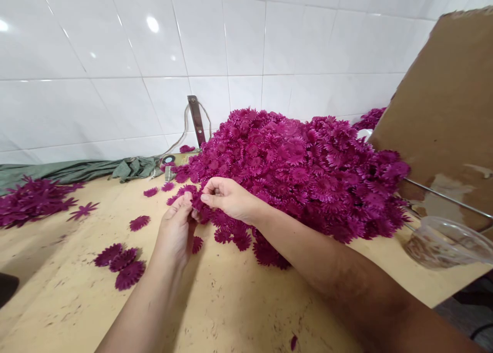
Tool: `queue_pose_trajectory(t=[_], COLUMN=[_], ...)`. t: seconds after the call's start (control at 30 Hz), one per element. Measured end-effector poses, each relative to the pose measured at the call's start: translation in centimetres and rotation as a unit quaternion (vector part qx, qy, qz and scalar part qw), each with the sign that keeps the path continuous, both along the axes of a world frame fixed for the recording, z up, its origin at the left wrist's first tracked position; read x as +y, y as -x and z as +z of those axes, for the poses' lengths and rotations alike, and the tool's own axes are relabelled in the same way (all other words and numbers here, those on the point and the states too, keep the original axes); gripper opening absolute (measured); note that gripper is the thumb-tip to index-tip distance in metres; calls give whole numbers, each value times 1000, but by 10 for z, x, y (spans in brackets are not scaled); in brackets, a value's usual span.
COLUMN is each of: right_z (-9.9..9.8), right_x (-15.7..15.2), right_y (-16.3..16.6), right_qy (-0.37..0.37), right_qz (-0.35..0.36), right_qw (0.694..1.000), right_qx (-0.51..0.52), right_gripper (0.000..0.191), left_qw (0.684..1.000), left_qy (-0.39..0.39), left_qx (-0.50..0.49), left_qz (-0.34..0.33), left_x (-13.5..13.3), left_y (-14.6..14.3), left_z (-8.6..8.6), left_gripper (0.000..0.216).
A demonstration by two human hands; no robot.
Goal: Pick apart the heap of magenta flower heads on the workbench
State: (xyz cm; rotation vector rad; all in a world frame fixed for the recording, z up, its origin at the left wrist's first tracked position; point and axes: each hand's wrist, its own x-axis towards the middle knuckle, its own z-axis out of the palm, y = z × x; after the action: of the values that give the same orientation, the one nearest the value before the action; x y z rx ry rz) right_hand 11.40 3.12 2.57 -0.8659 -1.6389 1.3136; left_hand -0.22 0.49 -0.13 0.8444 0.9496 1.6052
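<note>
Between my two hands is a magenta artificial flower head [197,201], its petals partly covered by fingers. My left hand [177,223] pinches its left side, thumb and fingertips closed together. From the right, my right hand [227,198] has thumb and forefinger closed on the other edge, with the remaining fingers curled. Right behind them rises a big heap of magenta flower heads [292,168]. A small group of loose flower heads [130,275] lies on the tabletop left of my left forearm, and a single one [139,222] lies a little farther back.
At the far left is a pile of flat, long-petalled magenta pieces [34,201]. Green cloth [84,169] runs along the white tiled wall [154,45]. A cardboard sheet [442,101] leans at the right, behind a clear plastic tub [447,242]. The table [223,307] is yellowish.
</note>
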Motion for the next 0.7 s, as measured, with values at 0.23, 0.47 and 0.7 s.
queue_pose_trajectory(t=[0.23,0.47,0.7], right_z=[1,-1,26], right_x=[2,12,23], right_y=[2,-13,-60], right_qy=[-21,-189,-149], right_qz=[-120,-267,-346], right_qw=[986,908,913], right_qx=[-112,-262,-155], right_gripper=[21,15,14], left_qw=[999,997,991], left_qy=[17,9,23], left_qx=[-7,28,84], left_qz=[37,70,105], left_x=[4,6,9], left_y=[-7,-8,15], left_z=[-4,-4,-4], left_gripper=[45,38,32])
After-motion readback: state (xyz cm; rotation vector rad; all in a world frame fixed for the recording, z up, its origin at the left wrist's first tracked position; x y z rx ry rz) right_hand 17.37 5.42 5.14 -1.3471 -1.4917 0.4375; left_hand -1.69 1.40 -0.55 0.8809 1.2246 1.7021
